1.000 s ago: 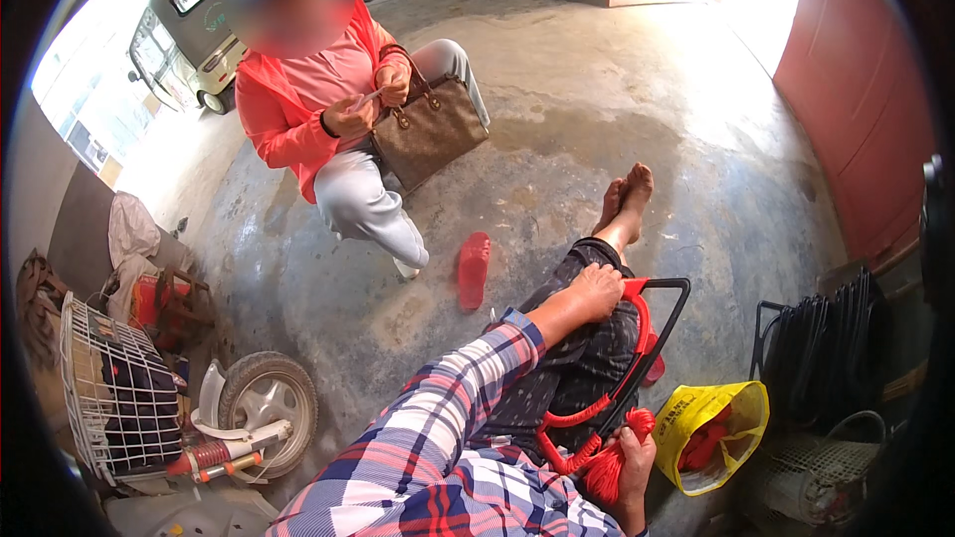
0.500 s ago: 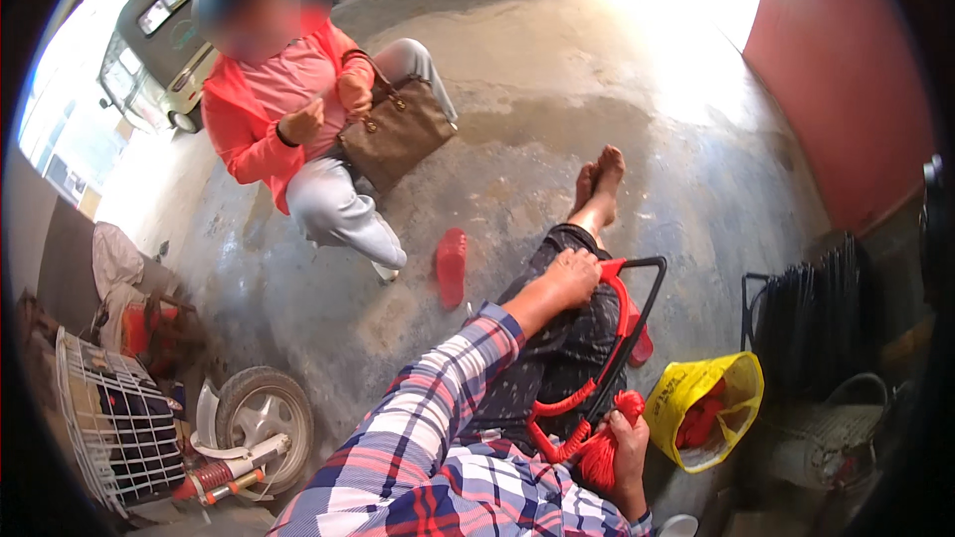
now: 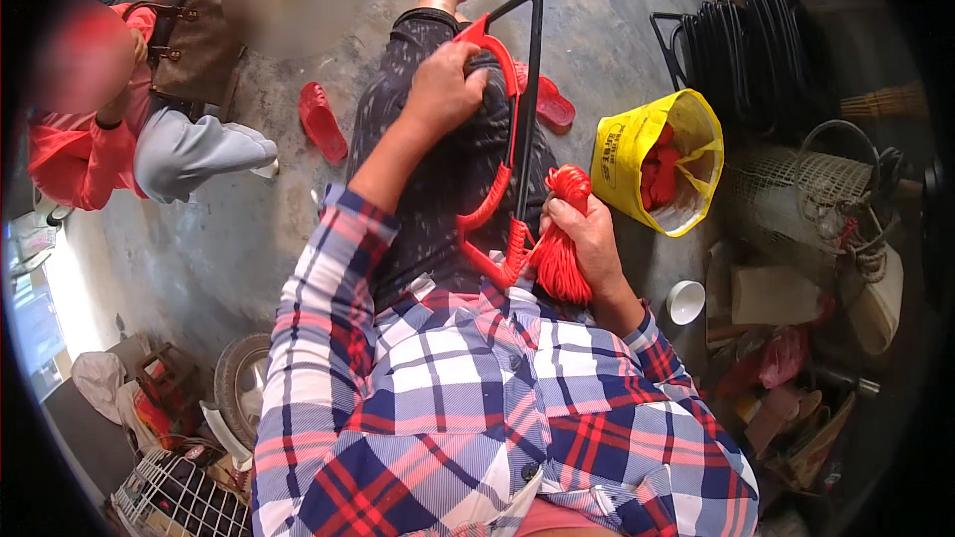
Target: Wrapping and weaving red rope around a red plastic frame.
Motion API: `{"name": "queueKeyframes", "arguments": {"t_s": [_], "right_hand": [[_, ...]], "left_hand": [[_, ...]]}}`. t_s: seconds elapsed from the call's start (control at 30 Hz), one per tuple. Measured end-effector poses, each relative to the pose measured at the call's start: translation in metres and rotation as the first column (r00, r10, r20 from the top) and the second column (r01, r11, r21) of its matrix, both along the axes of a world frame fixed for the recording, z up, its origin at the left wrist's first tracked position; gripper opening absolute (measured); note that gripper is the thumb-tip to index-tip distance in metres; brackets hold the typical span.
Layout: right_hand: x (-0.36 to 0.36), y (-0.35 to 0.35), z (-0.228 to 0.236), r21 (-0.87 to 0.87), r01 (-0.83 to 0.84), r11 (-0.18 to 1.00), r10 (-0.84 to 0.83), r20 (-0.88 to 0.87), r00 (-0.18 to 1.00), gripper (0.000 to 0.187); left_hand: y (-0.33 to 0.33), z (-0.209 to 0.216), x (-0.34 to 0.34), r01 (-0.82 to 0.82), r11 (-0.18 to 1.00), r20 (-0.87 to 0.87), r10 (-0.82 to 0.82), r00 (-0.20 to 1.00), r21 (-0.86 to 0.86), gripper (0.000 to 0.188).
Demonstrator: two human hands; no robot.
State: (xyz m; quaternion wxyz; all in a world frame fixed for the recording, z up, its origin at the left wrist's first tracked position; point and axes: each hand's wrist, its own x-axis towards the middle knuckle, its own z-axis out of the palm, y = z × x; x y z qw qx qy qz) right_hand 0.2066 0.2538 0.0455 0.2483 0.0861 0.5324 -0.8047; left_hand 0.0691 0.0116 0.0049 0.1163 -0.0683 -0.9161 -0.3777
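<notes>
A black metal frame [image 3: 528, 89] lies lengthwise over my outstretched legs, partly covered in red cord. My left hand [image 3: 443, 94] is closed on its far end, over the red-covered part. Tight coils of red cord [image 3: 516, 251] wrap the frame's near corner, close to my shirt. Beside that corner, my right hand [image 3: 587, 236] grips a thick hank of red cord [image 3: 564, 273], its strands hanging toward me. A strand seems to run from the hank to the coils.
On the right stand a yellow bag [image 3: 622, 164] with red bundles inside, a stack of black frames [image 3: 751, 60] and a white cup [image 3: 685, 302]. Red slippers [image 3: 322, 122] lie by my legs. At left sits another person [image 3: 75, 154] with a brown handbag [image 3: 196, 45]. A wheel [image 3: 235, 383] stands lower left.
The view has tilted down and turned, so the other person now sits at the left edge. Both my hands keep their hold on the frame and the hank.
</notes>
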Motion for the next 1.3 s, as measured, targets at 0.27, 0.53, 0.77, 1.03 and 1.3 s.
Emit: {"name": "queueKeyframes", "arguments": {"t_s": [0.27,0.53,0.77,1.03,1.3], "right_hand": [[-0.002,0.005,0.012,-0.095,0.042,0.995,-0.039,0.036,0.999,0.017],[0.006,0.003,0.032,0.061,-0.014,0.998,0.023,-0.152,0.988,0.024],[0.002,-0.013,0.029,0.027,-0.117,0.993,0.120,-0.149,0.982,0.025],[0.002,-0.017,0.025,0.024,-0.167,0.986,0.169,-0.104,0.980,0.026],[-0.008,-0.027,0.025,0.090,-0.123,0.988,0.130,-0.078,0.988,0.023]], "left_hand": [[0.028,0.029,0.096,-0.252,0.623,0.468,-0.210,0.858,0.741,0.042],[0.036,0.047,0.142,-0.215,0.443,0.456,-0.562,0.690,0.870,0.047],[0.035,0.042,0.135,-0.240,0.415,0.460,-0.585,0.668,0.877,0.042],[0.033,0.027,0.132,-0.327,0.272,0.423,-0.642,0.639,0.905,0.030],[0.040,0.011,0.130,-0.257,0.407,0.455,-0.527,0.718,0.876,0.021]]}}
